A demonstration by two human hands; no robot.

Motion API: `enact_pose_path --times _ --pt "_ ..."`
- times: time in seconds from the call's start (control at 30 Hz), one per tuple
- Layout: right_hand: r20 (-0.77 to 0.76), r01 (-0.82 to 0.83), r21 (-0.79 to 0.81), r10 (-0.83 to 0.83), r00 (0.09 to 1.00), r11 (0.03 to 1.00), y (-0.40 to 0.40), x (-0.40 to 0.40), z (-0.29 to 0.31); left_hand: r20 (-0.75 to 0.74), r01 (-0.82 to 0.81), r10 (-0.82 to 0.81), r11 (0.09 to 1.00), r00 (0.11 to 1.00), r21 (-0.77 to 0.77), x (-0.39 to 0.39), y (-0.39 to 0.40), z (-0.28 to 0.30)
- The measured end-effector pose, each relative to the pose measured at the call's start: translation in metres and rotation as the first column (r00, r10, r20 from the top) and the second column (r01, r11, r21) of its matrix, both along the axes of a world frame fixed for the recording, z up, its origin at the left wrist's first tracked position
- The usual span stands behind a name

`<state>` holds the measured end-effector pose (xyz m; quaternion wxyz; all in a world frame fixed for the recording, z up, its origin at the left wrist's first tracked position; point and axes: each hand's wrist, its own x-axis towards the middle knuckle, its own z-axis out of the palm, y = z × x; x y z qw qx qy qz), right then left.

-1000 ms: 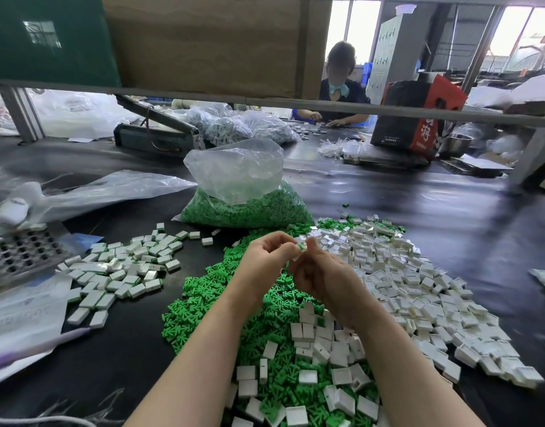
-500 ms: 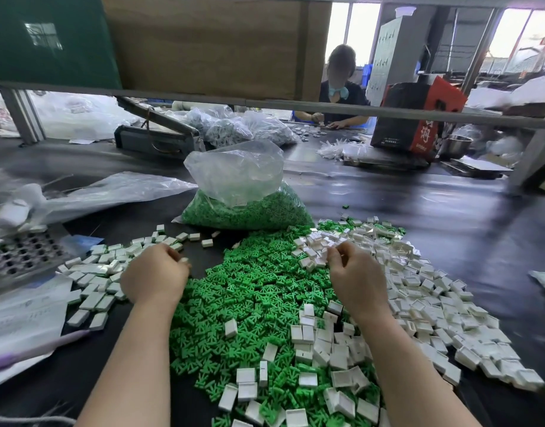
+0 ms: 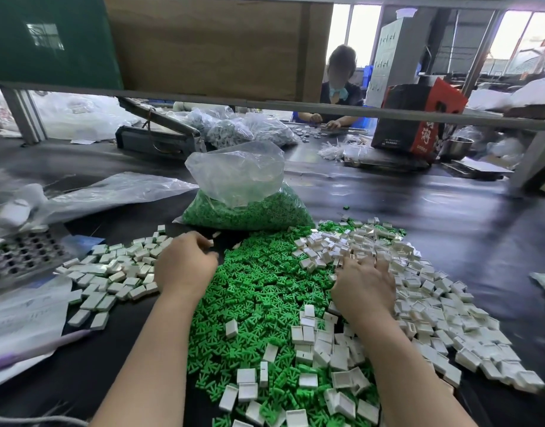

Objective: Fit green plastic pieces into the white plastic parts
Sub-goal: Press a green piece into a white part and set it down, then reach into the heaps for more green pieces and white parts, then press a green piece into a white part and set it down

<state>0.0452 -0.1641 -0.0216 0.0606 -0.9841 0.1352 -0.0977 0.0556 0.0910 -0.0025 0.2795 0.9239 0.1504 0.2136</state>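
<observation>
My right hand [image 3: 365, 285] lies spread, fingers down, on the heap of small white rectangular plastic shells [image 3: 425, 282]. My left hand [image 3: 185, 266], loosely curled between the finished white blocks [image 3: 111, 272] and the loose green pronged plastic inserts [image 3: 265, 291], shows no clear hold. Likely fault: raking the mixed pile could lift two shells together.

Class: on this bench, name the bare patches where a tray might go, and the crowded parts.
Bare: black table right of the bag, beyond the white parts; also the near-left strip beside the green pieces. Crowded: the centre piles and the finished pile.
</observation>
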Motion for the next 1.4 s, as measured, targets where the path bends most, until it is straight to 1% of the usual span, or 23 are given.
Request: enact_pose_path --times 0.1,0.2,0.3,0.37,0.47,0.53,0.63,0.73,0.83,0.93,1.03,1.1,1.2,1.27,1.33,1.4 --pt "0.038 -0.006 0.012 0.005 0.999 1.0 -0.002 0.001 0.0 -0.003 0.147 -0.147 0.989 0.989 -0.021 0.0 -0.021 0.001" --pt "0.049 -0.008 0.066 0.005 0.999 0.998 -0.001 0.001 0.0 -0.01 0.28 -0.28 0.96 0.96 -0.027 -0.001 -0.045 0.001" --pt "0.023 -0.058 0.079 0.056 0.998 0.995 0.001 0.0 -0.003 -0.04 0.413 -0.419 0.905 0.907 -0.101 -0.002 -0.066 -0.002" --pt "0.028 -0.091 0.063 0.089 0.996 0.994 0.002 0.002 -0.004 -0.064 0.458 -0.469 0.879 0.881 -0.134 -0.002 -0.075 -0.006" --pt "0.078 -0.116 0.042 0.112 0.991 0.992 0.001 0.005 -0.007 -0.108 0.492 -0.511 0.855 0.853 -0.163 -0.003 -0.081 -0.011" --pt "0.092 -0.133 0.068 0.127 0.988 0.989 0.002 0.005 -0.008 -0.151 0.499 -0.524 0.848 0.838 -0.178 -0.003 -0.082 -0.013" --pt "0.051 -0.201 0.117 0.196 0.979 0.973 0.004 0.005 -0.008 -0.19 0.491 -0.519 0.853 0.833 -0.178 -0.004 -0.083 -0.014" --pt "0.007 -0.239 0.09 0.239 0.971 0.967 0.006 0.006 -0.007 -0.2 0.494 -0.528 0.847 0.825 -0.198 -0.004 -0.084 -0.014" --pt "0.05 -0.233 0.086 0.23 0.972 0.969 0.006 0.005 -0.007 -0.209 0.498 -0.533 0.844 0.82 -0.199 -0.004 -0.085 -0.015" --pt "0.13 -0.245 0.132 0.228 0.965 0.96 0.007 0.004 -0.006 -0.191 0.5 -0.538 0.839 0.821 -0.215 -0.003 -0.084 -0.016" --pt "0.166 -0.271 0.176 0.242 0.956 0.946 0.006 0.003 -0.004 -0.182 0.501 -0.541 0.836 0.821 -0.223 -0.003 -0.084 -0.016" --pt "0.184 -0.286 0.217 0.248 0.951 0.933 0.005 0.003 -0.002 -0.182 0.508 -0.54 0.839 0.822 -0.194 -0.004 -0.085 -0.015" --pt "0.236 -0.292 0.322 0.223 0.946 0.9 0.005 0.003 0.001 -0.168 0.581 -0.582 0.812 0.795 -0.063 -0.006 -0.089 -0.017" --pt "0.259 -0.293 0.376 0.204 0.944 0.879 0.004 0.003 0.001 -0.195 0.652 -0.633 0.756 0.749 0.05 -0.007 -0.094 -0.02" --pt "0.303 -0.3 0.434 0.176 0.937 0.85 0.004 0.003 0.002 -0.272 0.707 -0.657 0.686 0.703 0.171 -0.008 -0.1 -0.021" --pt "0.353 -0.312 0.495 0.14 0.925 0.811 0.002 0.004 0.003 -0.332 0.737 -0.659 0.627 0.675 0.252 -0.009 -0.104 -0.022"
